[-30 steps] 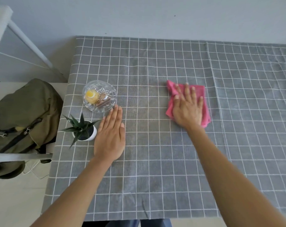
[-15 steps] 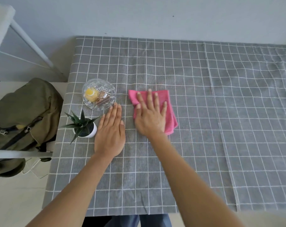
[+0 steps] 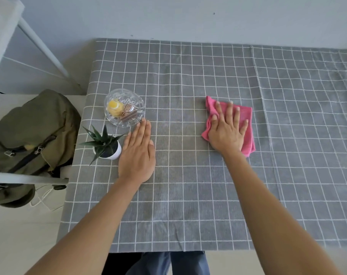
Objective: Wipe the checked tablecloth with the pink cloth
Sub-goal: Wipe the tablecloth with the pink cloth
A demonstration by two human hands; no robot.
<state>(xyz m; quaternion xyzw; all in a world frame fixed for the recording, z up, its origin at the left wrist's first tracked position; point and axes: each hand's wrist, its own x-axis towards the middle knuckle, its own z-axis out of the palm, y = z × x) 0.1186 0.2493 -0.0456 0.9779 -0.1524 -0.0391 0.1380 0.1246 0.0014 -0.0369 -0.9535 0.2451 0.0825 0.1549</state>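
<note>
**Status: Right Hand Flat on Pink Cloth, Left Hand Flat on Tablecloth**

Position. The pink cloth [image 3: 246, 124] lies on the checked tablecloth [image 3: 188, 195], right of centre, directly under the right hand [image 3: 227, 132]. The palm and all fingers press down on it. Cloth shows beyond the fingertips on the far side, along the right edge of the hand, and as a bunched strip on the thumb side. The near right corner protrudes past the heel of the hand.

Hand state. The right hand is open and flat with the fingers spread apart; it grips nothing and only presses the cloth. The left hand [image 3: 137, 153] is open and flat with the fingers together, palm down on the bare tablecloth, well apart from the cloth.

Count. One pink cloth. Two hands. One glass bowl [image 3: 125, 108] and one small potted plant [image 3: 105, 144], both just beside the left hand. One olive backpack [image 3: 31, 132] off the table's left edge.

Appearance. The cloth is bright pink, roughly rectangular, creased and folded along its left edge. The tablecloth is grey with a white grid.
</note>
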